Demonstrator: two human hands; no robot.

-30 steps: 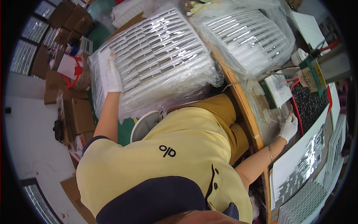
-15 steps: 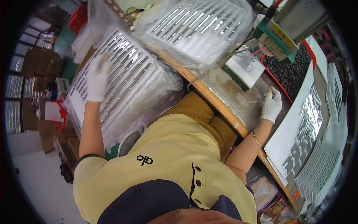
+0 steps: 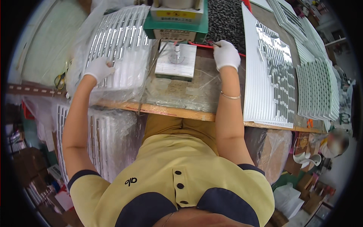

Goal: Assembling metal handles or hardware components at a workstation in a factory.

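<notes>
Sitting at a wooden bench [image 3: 166, 110] in a yellow shirt [image 3: 177, 170], with both arms stretched out over the top.

Lots of trays here. On the left, a stack of white ribbed trays [image 3: 117, 45] wrapped in a clear plastic bag, with shiny silver strips lying in rows inside. Down below the bench on the left, more bagged trays [image 3: 109, 140] standing on edge. On the right, a big white tray [image 3: 268, 72] full of small shiny metal pieces in slots, some slots bare. Further right, a pile of white grid trays [image 3: 317, 87], too small to see what is in them. At the back, a black tray [image 3: 227, 19] heaped with tiny dark bits.

In the middle, a green and cream machine [image 3: 177, 17], and in front of it a flat metal block [image 3: 176, 64] with a little upright post on top. Just in front of that, a clear plastic sheet [image 3: 181, 90] lying flat on the bench.

Left hand [image 3: 98, 68] in a white glove, fingers curled and resting on top of the bagged stack of trays, pressing on the plastic. Hard to say if gripping or only touching.

Right hand [image 3: 226, 55] in a white glove too, closed into a loose fist near the edge of the black tray, just right of the metal block. Pinching something thin at the fingertips, too small to tell what. A thin bracelet [image 3: 230, 97] on that wrist.

Yellow-handled scissors [image 3: 59, 80] at the far left.
</notes>
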